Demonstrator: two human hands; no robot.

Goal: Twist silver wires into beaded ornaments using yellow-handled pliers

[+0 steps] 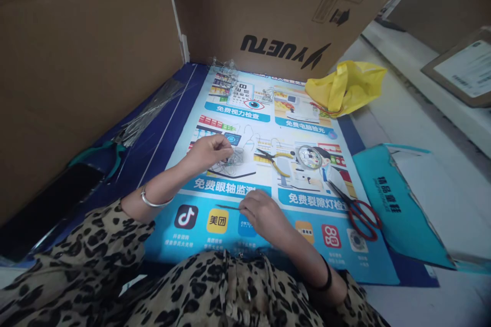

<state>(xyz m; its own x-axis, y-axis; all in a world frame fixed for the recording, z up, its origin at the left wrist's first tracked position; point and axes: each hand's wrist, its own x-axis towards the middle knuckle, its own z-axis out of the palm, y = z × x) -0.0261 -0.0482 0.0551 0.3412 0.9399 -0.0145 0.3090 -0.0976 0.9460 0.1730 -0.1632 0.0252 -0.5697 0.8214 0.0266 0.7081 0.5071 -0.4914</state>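
My left hand (pixel 210 154) is closed in a pinch at a small tangle of thin, clear or silvery wire (pixel 235 157) on the printed poster sheet (pixel 238 230). Closer to my body, my right hand (pixel 263 213) grips a thin dark rod-like tool (pixel 226 207), whose tip points left; its exact kind is too small to tell. Yellow-handled pliers (pixel 278 162) lie just right of the wire tangle. A round clear container (pixel 309 157) with small shiny pieces sits beyond them.
Red-handled scissors (pixel 364 218) lie at the right, near a teal cardboard piece (pixel 399 209). A yellow bag (pixel 347 86) rests at the back right. Teal-handled pliers (pixel 111 155) and a bundle of thin wires (pixel 148 112) lie left. Cardboard boxes (pixel 268 4) stand behind.
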